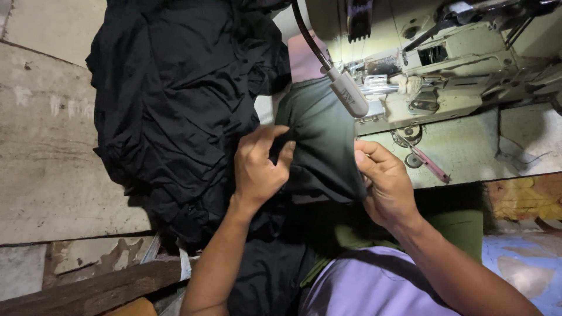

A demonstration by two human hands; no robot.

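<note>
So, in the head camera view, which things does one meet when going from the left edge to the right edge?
Worn wooden table → heap of black fabric → left hand → dark green cloth piece → right hand → sewing machine.

Two hands: the left hand (pixel 257 169) and the right hand (pixel 386 187), both with fingers (pixel 281 161) on one dark green cloth (pixel 322 140). One heap of black cloth (pixel 175 99) lies to the left. One sewing machine (pixel 445 64) stands far right, with one lamp (pixel 349 95) on a bent neck. One pink-handled tool (pixel 430 165) rests on the one desk (pixel 468 149). One wooden plank (pixel 88 289) sits near left.
</note>
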